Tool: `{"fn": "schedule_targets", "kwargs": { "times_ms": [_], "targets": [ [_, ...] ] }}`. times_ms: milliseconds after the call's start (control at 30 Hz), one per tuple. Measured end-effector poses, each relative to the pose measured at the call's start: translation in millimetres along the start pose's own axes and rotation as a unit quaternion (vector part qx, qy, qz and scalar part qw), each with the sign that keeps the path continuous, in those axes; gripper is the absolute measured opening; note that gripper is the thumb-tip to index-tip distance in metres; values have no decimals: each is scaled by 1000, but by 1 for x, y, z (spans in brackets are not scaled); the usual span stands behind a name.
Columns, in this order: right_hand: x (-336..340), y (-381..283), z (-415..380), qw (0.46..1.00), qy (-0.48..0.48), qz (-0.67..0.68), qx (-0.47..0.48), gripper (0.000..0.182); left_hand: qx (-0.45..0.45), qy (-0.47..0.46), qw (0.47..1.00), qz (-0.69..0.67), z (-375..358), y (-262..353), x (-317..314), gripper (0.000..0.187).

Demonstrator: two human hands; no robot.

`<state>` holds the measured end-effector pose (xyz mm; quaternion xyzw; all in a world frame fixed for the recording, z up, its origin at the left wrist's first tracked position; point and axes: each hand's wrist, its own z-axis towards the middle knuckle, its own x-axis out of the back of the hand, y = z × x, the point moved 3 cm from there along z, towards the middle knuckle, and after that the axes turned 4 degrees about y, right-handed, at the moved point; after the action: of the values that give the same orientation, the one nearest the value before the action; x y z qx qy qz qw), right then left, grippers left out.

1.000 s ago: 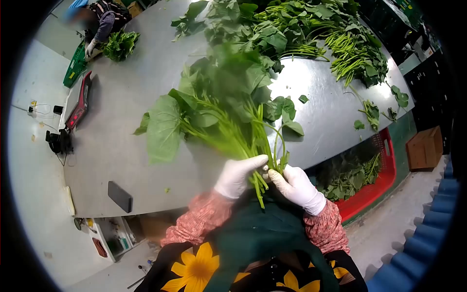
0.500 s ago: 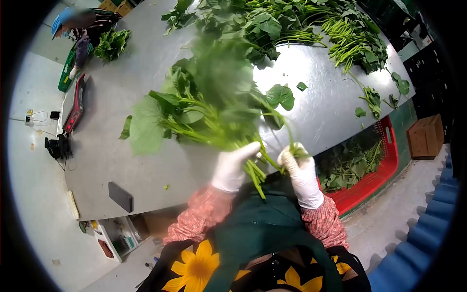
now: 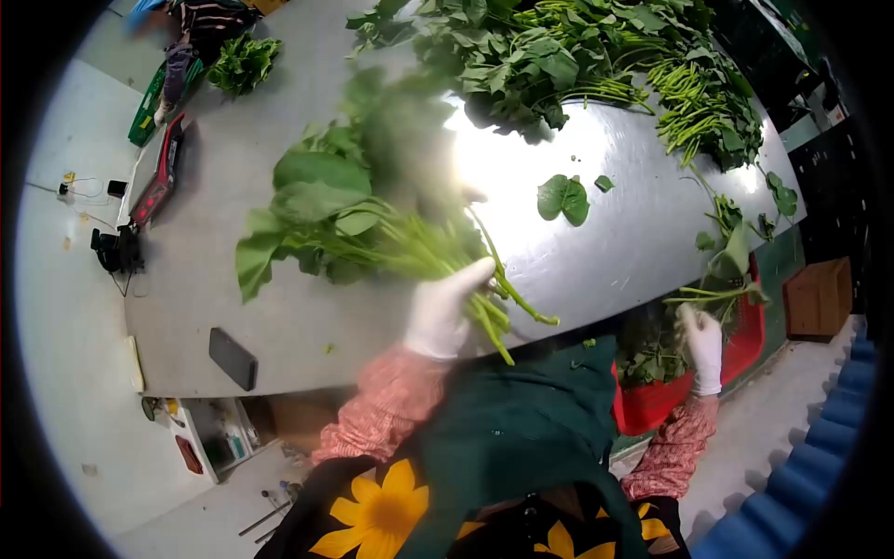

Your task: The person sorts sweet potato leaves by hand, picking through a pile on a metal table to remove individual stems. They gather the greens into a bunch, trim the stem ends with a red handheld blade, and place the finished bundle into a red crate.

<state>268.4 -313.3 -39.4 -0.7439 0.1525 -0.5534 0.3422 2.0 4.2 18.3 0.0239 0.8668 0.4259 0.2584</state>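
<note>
My left hand (image 3: 445, 303), in a white glove, is closed round a bunch of long-stemmed leafy greens (image 3: 372, 228) over the table's near edge. The cut stems poke out below the fist, and one thin stem sticks out to the right; the upper leaves are blurred. Off to the right, my gloved right hand (image 3: 700, 343) is over the red basket (image 3: 745, 349), its fingers closed at a loose leafy stem (image 3: 712, 294). Inside that basket lie more leafy trimmings (image 3: 652, 363).
Large heaps of greens (image 3: 521, 56) cover the metal table's (image 3: 372, 326) far side. A phone (image 3: 233, 359) lies near the left edge. Beyond it are a red scale (image 3: 158, 177) and a person (image 3: 209, 28) beside a green crate (image 3: 149, 107). A cardboard box (image 3: 818, 298) sits right.
My right hand has moved away from the bunch, rightward to the red basket, with a leafy stem. The left hand still holds the bunch in nearly the same place. The view has shifted slightly.
</note>
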Motion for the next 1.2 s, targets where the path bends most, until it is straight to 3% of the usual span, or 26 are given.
{"fn": "schedule_targets", "kwargs": {
  "times_ms": [33, 67, 100, 133, 167, 233, 267, 300, 367, 400, 467, 500, 533, 633, 667, 733, 967, 1033, 1133, 1200],
  "targets": [
    [5, -5, -3, 917, 42, -386, 95, 59, 19, -35, 998, 44, 3, -8, 4, 22],
    [12, -1, 0, 886, 21, -462, -36, 68, 37, -52, 997, 49, 0, -10, 0, 24],
    [19, -12, -4, 900, 53, -432, -8, 52, 79, -40, 996, 4, -8, -8, -10, 22],
    [17, -28, -7, 965, 71, -246, 53, 44, 120, -24, 992, -42, -16, -5, -21, 26],
    [14, -48, -14, 989, 88, -49, 112, 37, 116, -42, 992, -21, -18, -9, -22, 25],
    [-1, -133, -34, 994, -11, 104, 40, 32, 98, -78, 992, -13, -17, -23, -21, 25],
    [-18, -153, -36, 981, -78, 154, 91, 36, 135, -92, 987, -4, -19, -29, -20, 24],
    [-36, -168, -39, 958, -145, 201, 143, 40, 101, -117, 987, 33, -21, -28, -21, 26],
    [-66, -210, -53, 943, -132, 141, 272, 45, 80, -146, 984, 60, -23, -42, -19, 23],
    [-82, -222, -57, 942, -129, 124, 284, 44, 106, -195, 970, 102, -18, -49, -4, 22],
    [-103, -237, -60, 944, -125, 80, 296, 34, -57, -172, 961, 210, -13, -56, 9, 23],
    [-113, -235, -57, 929, -86, 127, 337, 26, -1, -180, 973, 142, -18, -48, 0, 23],
    [-113, -236, -56, 923, -98, 174, 329, 22, 68, -176, 981, 50, -26, -37, -12, 24],
    [-114, -224, -46, 914, -164, 276, 249, 9, 66, -147, 986, 45, -21, -34, -14, 28],
    [-113, -221, -44, 910, -188, 323, 180, 10, 92, -119, 987, 62, -13, -48, -3, 32],
    [-112, -217, -43, 885, -235, 394, 76, 18, 92, -152, 984, 26, -20, -47, -17, 32],
    [-104, -212, -52, 893, -182, 391, 131, 33, 146, -155, 977, -5, -15, -44, -13, 30],
    [-91, -207, -57, 892, -281, 348, 59, 29, 143, -154, 977, -19, -15, -39, -11, 28],
    [-85, -199, -63, 877, -359, 313, 69, 25, 121, -151, 981, -32, -17, -31, -14, 21],
    [-86, -183, -67, 867, -386, 311, 59, 25, 140, -162, 976, -39, -13, -38, -8, 29]
  ]
}}
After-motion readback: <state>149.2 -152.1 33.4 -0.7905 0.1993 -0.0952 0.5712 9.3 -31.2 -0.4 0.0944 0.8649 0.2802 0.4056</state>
